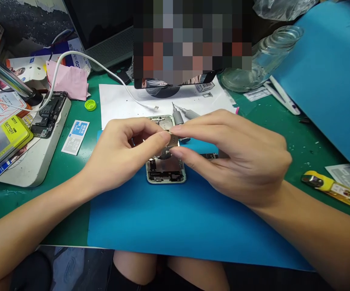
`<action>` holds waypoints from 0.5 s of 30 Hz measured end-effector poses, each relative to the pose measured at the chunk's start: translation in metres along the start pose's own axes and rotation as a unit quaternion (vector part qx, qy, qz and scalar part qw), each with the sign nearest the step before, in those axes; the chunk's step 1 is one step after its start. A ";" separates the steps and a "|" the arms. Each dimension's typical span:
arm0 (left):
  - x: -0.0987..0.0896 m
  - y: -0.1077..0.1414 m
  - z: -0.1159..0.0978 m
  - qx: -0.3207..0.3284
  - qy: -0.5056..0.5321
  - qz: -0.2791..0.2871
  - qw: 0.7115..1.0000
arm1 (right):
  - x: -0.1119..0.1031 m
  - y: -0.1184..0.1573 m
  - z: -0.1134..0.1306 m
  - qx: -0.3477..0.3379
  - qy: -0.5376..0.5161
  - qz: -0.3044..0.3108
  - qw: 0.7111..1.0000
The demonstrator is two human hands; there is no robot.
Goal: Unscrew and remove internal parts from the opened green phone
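Observation:
An opened phone housing lies on the blue mat, its inner parts showing. Over its middle, a small dark metallic part is held between both hands. My left hand pinches it from the left with thumb and fingertips. From the right, my right hand grips the same part between thumb and index finger. Its other fingers are bent above. A dark strip-shaped part lies on the mat, partly hidden behind my right hand.
Grey-handled tweezers or drivers lie on white paper behind the phone. A white cable arches at left, near another opened phone. A glass jar leans back right; a yellow cutter lies at right.

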State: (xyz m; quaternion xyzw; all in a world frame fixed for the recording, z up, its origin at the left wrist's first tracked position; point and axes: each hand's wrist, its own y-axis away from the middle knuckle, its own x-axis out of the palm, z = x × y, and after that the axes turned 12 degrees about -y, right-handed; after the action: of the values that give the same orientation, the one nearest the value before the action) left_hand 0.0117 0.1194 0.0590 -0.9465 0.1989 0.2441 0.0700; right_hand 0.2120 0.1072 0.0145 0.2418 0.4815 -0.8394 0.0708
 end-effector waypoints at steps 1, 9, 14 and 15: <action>0.000 0.000 0.000 -0.003 0.004 0.000 1.000 | 0.000 0.000 0.001 0.000 -0.003 0.002 1.000; 0.000 -0.001 0.002 -0.017 0.037 0.012 0.999 | -0.001 -0.001 0.003 0.023 -0.013 0.015 1.000; 0.000 -0.002 0.004 -0.025 0.043 0.012 0.999 | -0.001 -0.002 0.001 0.018 -0.016 0.014 1.000; 0.000 -0.002 0.005 -0.025 0.046 0.012 0.999 | -0.001 -0.002 0.001 0.017 -0.017 0.012 1.000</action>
State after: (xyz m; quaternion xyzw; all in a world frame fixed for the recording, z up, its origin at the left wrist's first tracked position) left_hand 0.0106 0.1224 0.0549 -0.9558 0.2071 0.2061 0.0338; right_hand 0.2121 0.1072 0.0169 0.2347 0.4632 -0.8504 0.0852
